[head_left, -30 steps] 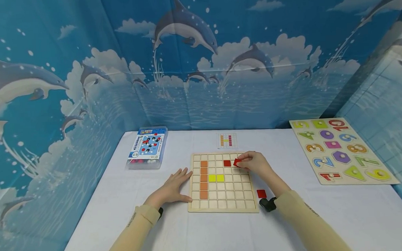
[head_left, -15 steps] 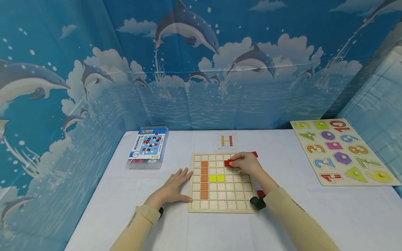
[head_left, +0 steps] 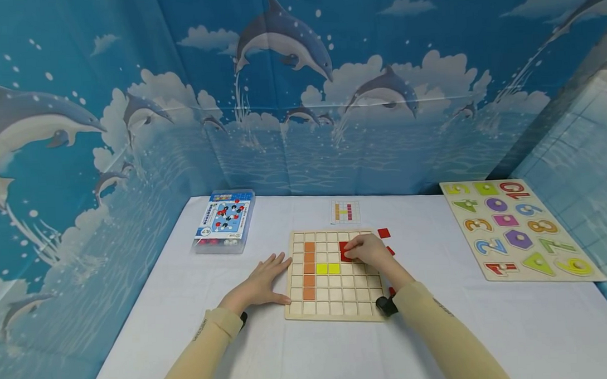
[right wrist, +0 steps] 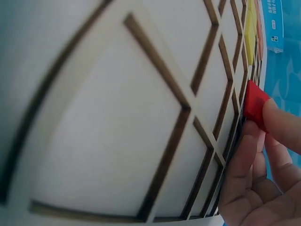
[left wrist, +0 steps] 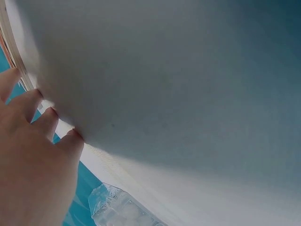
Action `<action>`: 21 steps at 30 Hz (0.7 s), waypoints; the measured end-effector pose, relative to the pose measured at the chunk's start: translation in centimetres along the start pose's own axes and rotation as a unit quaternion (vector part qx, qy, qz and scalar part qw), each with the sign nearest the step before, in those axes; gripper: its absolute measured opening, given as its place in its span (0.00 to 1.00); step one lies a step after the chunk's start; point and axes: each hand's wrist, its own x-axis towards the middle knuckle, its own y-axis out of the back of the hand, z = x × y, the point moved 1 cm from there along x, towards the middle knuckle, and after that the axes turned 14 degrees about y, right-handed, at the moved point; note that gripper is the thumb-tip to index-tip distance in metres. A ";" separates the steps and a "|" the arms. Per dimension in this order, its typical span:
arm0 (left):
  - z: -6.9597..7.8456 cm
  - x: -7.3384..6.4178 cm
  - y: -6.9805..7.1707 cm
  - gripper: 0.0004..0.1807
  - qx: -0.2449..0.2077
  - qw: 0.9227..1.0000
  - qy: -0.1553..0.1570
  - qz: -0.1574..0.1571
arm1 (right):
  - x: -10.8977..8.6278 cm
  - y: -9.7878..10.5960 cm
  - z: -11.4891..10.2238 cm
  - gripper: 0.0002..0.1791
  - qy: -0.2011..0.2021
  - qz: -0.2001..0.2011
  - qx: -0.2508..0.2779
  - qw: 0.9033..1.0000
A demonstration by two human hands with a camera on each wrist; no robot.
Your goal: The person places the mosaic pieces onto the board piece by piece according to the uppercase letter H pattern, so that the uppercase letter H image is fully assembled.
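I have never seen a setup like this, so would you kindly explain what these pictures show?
There is no machine here, just someone working by hand. The wide picture is taken from the head, looking forward and down; the two close ones from the left and right wrists. On the white tabletop lies a grid board bearing orange tiles and yellow tiles, with loose red tiles to its right. Beyond it lies a small pattern card; a plastic box lies farther left and a number puzzle farther right. The left hand rests against the board's left edge; the right hand pinches a red tile over the board.
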 end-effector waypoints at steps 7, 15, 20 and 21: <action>0.1 0.0 0.1 0.55 0.004 1.000 0.005 0.000 | 0.2 -0.3 0.2 0.06 -0.005 0.000 -0.030 1.000; -0.1 0.1 0.0 0.55 0.003 1.000 0.002 0.000 | 0.3 -0.6 0.1 0.06 0.003 0.004 -0.058 0.998; -0.1 0.1 0.0 0.55 0.004 1.000 0.000 -0.001 | 0.2 -0.8 0.0 0.06 0.009 0.014 -0.094 0.995; 0.0 0.1 0.0 0.55 0.004 1.000 0.000 0.000 | 0.2 -0.9 0.0 0.07 0.009 0.016 -0.098 0.995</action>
